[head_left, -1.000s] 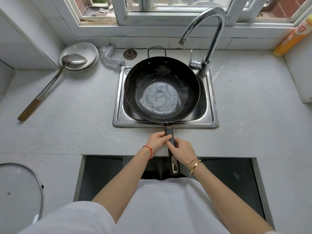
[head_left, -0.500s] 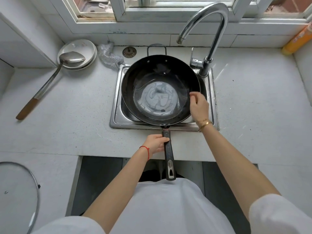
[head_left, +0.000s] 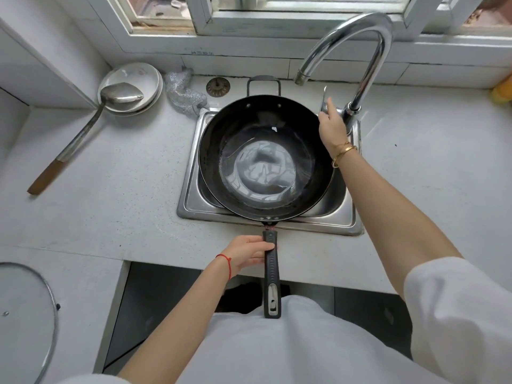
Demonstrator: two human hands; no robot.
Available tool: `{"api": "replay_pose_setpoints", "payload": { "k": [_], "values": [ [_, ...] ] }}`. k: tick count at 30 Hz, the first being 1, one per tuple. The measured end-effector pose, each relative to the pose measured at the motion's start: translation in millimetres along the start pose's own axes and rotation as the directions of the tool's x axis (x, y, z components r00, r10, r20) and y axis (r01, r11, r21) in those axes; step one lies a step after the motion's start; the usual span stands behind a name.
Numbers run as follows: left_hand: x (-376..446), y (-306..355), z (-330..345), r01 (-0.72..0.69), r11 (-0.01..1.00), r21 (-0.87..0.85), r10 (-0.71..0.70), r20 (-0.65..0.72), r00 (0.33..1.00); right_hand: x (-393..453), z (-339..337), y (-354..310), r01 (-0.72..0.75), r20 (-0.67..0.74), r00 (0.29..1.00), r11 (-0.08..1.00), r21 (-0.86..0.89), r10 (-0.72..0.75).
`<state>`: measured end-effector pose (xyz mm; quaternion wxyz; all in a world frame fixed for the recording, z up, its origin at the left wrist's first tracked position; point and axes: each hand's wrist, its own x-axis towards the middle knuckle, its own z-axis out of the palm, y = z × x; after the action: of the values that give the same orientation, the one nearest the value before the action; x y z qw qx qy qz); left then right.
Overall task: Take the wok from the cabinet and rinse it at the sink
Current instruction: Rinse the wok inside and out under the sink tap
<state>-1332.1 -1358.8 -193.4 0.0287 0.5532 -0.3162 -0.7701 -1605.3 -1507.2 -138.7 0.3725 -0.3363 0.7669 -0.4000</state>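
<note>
Glass pot lid (head_left: 25,314) at far left edge of pale speckled worktop (head_left: 116,189). Steel ladle with wooden handle (head_left: 83,134) rests its bowl in stacked white round plates (head_left: 133,87). Left hand (head_left: 249,250) curled round long black handle of dark round wok (head_left: 266,156), which sits across steel sink (head_left: 346,217), shallow water inside. Right hand (head_left: 331,126), fingers extended, touches lever of chrome gooseneck tap (head_left: 357,51).
</note>
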Motion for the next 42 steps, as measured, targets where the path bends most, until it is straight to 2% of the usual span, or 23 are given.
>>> {"api": "replay_pose_setpoints", "payload": {
  "k": [10,25,31,34,36,38,42],
  "values": [
    [4.1,3.0,-4.2,0.016,0.999,-0.031,-0.015,0.027,1.000,6.7,6.4,-4.0,0.014,0.001,1.000,1.000,-0.009,-0.014],
    [5.8,-2.3,-6.4,0.002,1.000,-0.017,-0.002,0.033,0.999,23.1,11.2,-5.6,0.001,0.137,0.990,0.987,-0.163,0.021],
    [5.0,-3.3,-4.6,-0.015,1.000,-0.014,0.015,0.014,1.000,10.8,15.8,-0.8,0.014,0.094,0.996,0.994,-0.108,-0.004],
    [5.6,-3.7,-4.2,-0.014,1.000,-0.003,0.014,0.009,1.000,-11.1,15.6,5.1,0.033,-0.031,0.999,0.995,-0.091,-0.036],
    [5.0,-3.8,-3.7,-0.018,1.000,0.002,0.018,0.004,1.000,-31.2,13.9,12.7,0.056,-0.141,0.987,0.989,-0.136,-0.076],
    [2.8,-3.2,-2.7,-0.027,1.000,0.008,0.027,0.003,1.000,-56.4,12.6,25.9,0.065,-0.193,0.976,0.984,-0.164,-0.097],
    [-0.6,-2.3,-0.8,-0.047,0.999,0.027,0.047,0.000,0.999,-110.3,14.1,51.9,0.033,-0.084,0.995,0.957,-0.288,-0.060]
  ]
}}
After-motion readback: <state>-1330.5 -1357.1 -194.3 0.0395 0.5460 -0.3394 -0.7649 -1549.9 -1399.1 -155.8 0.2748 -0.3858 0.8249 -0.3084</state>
